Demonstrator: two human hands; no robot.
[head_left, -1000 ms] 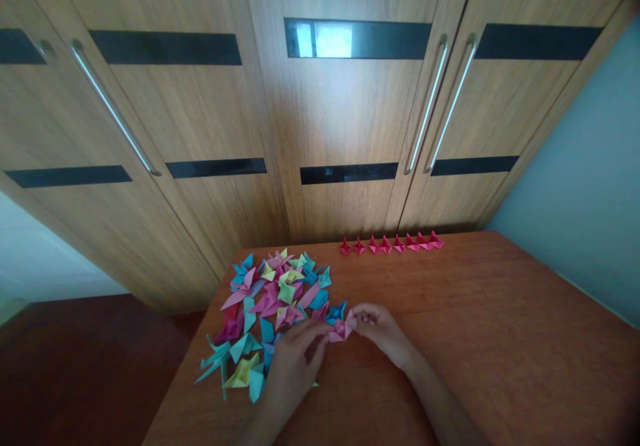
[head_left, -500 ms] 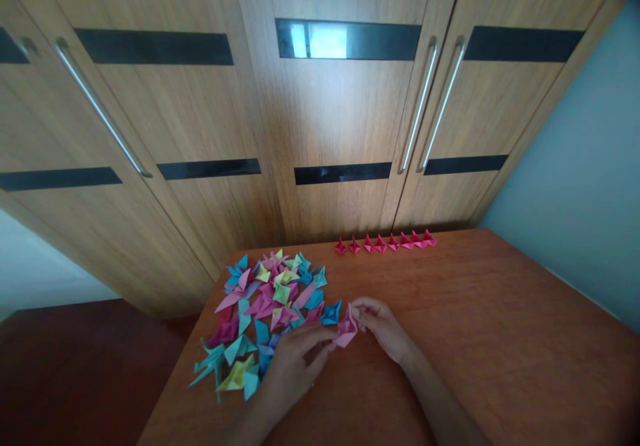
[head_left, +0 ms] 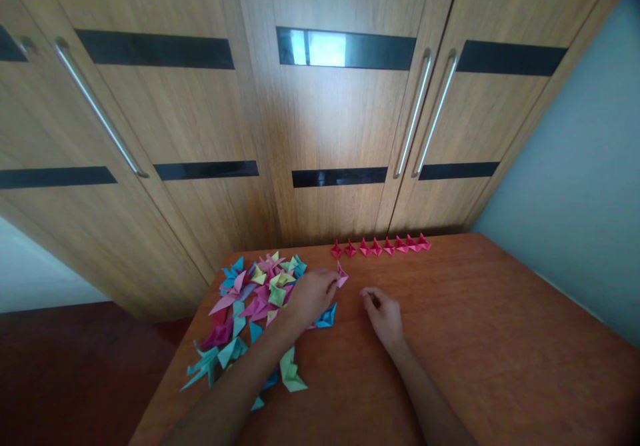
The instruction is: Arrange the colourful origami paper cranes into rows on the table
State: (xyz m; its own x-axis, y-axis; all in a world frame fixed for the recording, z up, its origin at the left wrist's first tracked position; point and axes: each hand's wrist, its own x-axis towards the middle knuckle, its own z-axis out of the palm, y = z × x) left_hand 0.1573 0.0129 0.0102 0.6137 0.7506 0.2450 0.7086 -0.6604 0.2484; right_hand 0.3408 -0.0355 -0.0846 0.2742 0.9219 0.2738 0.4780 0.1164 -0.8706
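Note:
My left hand (head_left: 316, 293) reaches over the pile and pinches a small pink origami figure (head_left: 343, 275) by its left side, a little above the table, just in front of the red row. To its right, my right hand (head_left: 384, 316) rests low over the tabletop with fingers curled in and nothing visible in them. Under and left of my left forearm spreads a heap of folded-paper figures, among them a magenta one (head_left: 259, 305), a teal one (head_left: 203, 365) and a blue one (head_left: 327, 317). My arm hides part of the heap.
Several red origami figures (head_left: 377, 247) stand in a row along the table's back edge. A light green figure (head_left: 291, 371) lies at the heap's near side. Behind the brown table (head_left: 475, 339) rises a wooden wardrobe (head_left: 340, 113) with metal handles; a wall (head_left: 565, 186) is at right.
My left hand has carried the pink origami figure away from me toward the red row. My right hand has let go of it and stays near the same spot, fingers curled.

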